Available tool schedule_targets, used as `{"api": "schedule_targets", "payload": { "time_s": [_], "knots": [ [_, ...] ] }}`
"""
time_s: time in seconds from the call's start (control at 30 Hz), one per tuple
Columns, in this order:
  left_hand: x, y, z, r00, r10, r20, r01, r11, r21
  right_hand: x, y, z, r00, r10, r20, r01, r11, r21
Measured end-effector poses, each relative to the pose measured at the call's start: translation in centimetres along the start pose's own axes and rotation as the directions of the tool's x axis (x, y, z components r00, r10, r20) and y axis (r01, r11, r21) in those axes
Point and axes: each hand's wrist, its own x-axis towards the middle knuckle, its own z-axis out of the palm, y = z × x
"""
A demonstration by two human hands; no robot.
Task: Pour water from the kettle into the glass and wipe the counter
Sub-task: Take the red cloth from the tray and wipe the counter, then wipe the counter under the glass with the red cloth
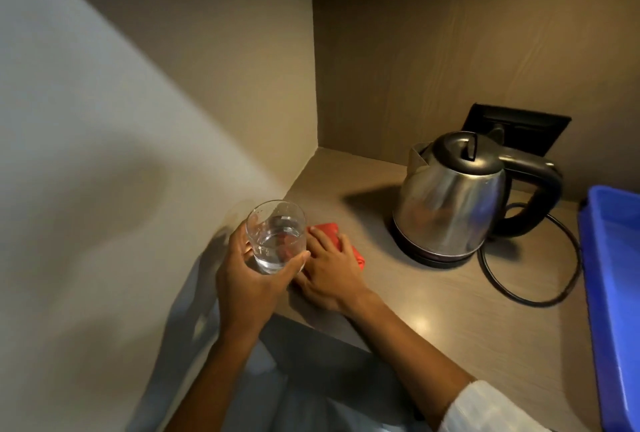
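Observation:
My left hand (247, 281) holds a clear glass (277, 236) partly filled with water, lifted above the counter's left front corner. Just right of it, my right hand (330, 267) lies flat, fingers spread, pressing a red cloth (356, 255) onto the brown counter (433, 314); most of the cloth is hidden under the hand and behind the glass. A steel kettle (450, 203) with a black lid and handle stands upright on its base at the back right, spout pointing left.
The kettle's black cord (540, 296) loops over the counter to a black socket plate (519, 130) on the back wall. A blue plastic tray (613, 289) fills the right edge. Walls close in the left side and the back.

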Motion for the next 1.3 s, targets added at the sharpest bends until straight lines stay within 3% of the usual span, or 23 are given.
{"api": "schedule_targets", "payload": {
  "time_s": [0.17, 0.3, 0.4, 0.53, 0.6, 0.67, 0.77, 0.9, 0.97, 1.03, 1.1, 1.2, 1.27, 1.3],
  "knots": [
    [-0.4, 0.7, 1.6, 0.999, 0.024, 0.043, -0.023, 1.0, -0.011, -5.9, 0.9, 0.6, 0.995, 0.068, -0.078, -0.065, 0.997, 0.043],
    [-1.5, 1.3, 4.5, 0.988, 0.051, 0.143, -0.049, 0.999, -0.017, -11.6, 4.1, 0.2, 0.961, 0.259, -0.096, -0.258, 0.966, 0.02],
    [-2.5, 1.0, 6.7, 0.977, 0.023, 0.21, -0.003, 0.995, -0.096, -16.0, 6.5, -0.7, 0.891, 0.435, -0.134, -0.437, 0.899, 0.011],
    [-3.2, -0.1, 8.6, 0.965, 0.012, 0.263, 0.023, 0.991, -0.129, -18.2, 8.5, -2.1, 0.856, 0.501, -0.13, -0.466, 0.855, 0.225],
    [-3.2, -0.4, 9.0, 0.962, 0.017, 0.271, 0.022, 0.99, -0.141, -18.5, 9.5, -3.1, 0.729, 0.629, -0.271, -0.555, 0.774, 0.304],
    [-3.1, -0.5, 9.4, 0.961, 0.024, 0.277, 0.021, 0.987, -0.157, -18.9, 10.7, -3.7, 0.594, 0.722, -0.354, -0.714, 0.676, 0.181],
    [-3.1, -0.5, 9.7, 0.957, 0.039, 0.289, 0.006, 0.988, -0.155, -19.1, 11.6, -3.4, 0.589, 0.774, -0.232, -0.762, 0.628, 0.161],
    [-3.6, -0.3, 9.2, 0.957, 0.05, 0.285, -0.011, 0.99, -0.138, -18.8, 11.1, -3.9, 0.574, 0.803, -0.162, -0.662, 0.571, 0.485],
    [-3.9, 0.3, 8.0, 0.975, 0.175, 0.134, -0.166, 0.983, -0.081, -18.8, 10.7, -4.2, 0.605, 0.777, -0.174, -0.585, 0.582, 0.566],
    [-4.4, 1.3, 6.6, 0.928, 0.369, -0.043, -0.371, 0.928, -0.041, -18.9, 10.3, -4.6, 0.642, 0.756, -0.127, -0.511, 0.546, 0.664],
    [-5.4, 3.3, 5.9, 0.867, 0.487, -0.104, -0.495, 0.865, -0.077, -18.9, 9.7, -5.1, 0.658, 0.745, -0.106, -0.396, 0.462, 0.793],
    [-7.2, 6.5, 7.5, 0.845, 0.534, 0.029, -0.517, 0.829, -0.211, -19.9, 9.5, -6.6, 0.64, 0.754, -0.15, -0.171, 0.329, 0.929],
    [-8.1, 8.5, 9.6, 0.886, 0.384, 0.258, -0.289, 0.895, -0.34, -21.1, 9.9, -8.3, 0.623, 0.765, -0.16, -0.029, 0.228, 0.973],
    [-8.3, 9.5, 10.6, 0.871, 0.285, 0.401, -0.122, 0.914, -0.386, -22.0, 10.3, -9.2, 0.601, 0.783, -0.162, 0.012, 0.194, 0.981]
  ]
}}
